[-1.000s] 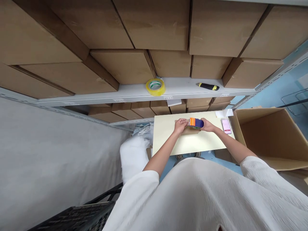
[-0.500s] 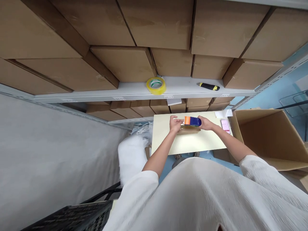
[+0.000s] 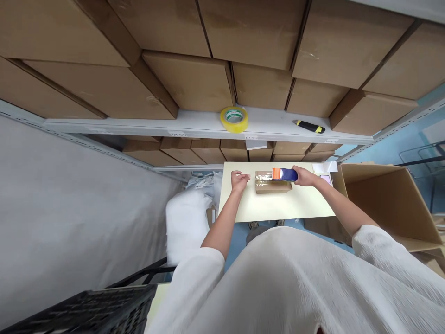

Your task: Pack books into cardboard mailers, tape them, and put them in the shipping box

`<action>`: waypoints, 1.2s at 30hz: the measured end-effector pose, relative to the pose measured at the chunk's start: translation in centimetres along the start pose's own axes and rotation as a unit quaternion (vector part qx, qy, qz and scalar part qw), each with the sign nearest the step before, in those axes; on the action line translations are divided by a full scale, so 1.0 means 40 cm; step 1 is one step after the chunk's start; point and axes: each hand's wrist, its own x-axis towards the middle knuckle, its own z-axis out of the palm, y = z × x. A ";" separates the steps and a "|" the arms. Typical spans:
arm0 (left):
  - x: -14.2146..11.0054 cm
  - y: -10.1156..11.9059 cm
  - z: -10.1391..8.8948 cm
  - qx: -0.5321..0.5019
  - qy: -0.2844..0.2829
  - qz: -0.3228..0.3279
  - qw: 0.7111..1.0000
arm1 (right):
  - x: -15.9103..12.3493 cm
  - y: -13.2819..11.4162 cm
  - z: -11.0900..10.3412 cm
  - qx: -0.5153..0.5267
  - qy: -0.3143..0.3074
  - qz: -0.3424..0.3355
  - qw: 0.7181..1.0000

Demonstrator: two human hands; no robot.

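Shelf (image 3: 273,117) before you: cartons (image 3: 262,88) stacked behind; yellow tape roll (image 3: 234,127) at front edge, black-and-yellow cutter (image 3: 309,126) nearer right end. Phone (image 3: 326,178) lies by your counter's (image 3: 285,206) right edge, big open box (image 3: 342,183) just beyond. White bundle (image 3: 187,227) past left edge.

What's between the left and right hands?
In the head view, the small brown cardboard box and the blue-and-orange tape dispenser held by the right hand.
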 end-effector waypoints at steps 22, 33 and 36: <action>0.003 -0.129 -0.020 -0.058 0.031 -0.053 0.996 | 0.002 0.007 -0.061 -0.113 -0.039 0.031 0.992; -0.010 -0.176 0.059 0.020 0.004 -0.051 0.999 | 0.012 0.028 -0.035 -0.128 -0.043 0.044 0.990; -0.007 -0.179 0.068 0.048 0.008 -0.051 0.998 | 0.010 0.028 -0.028 -0.126 -0.040 0.049 0.990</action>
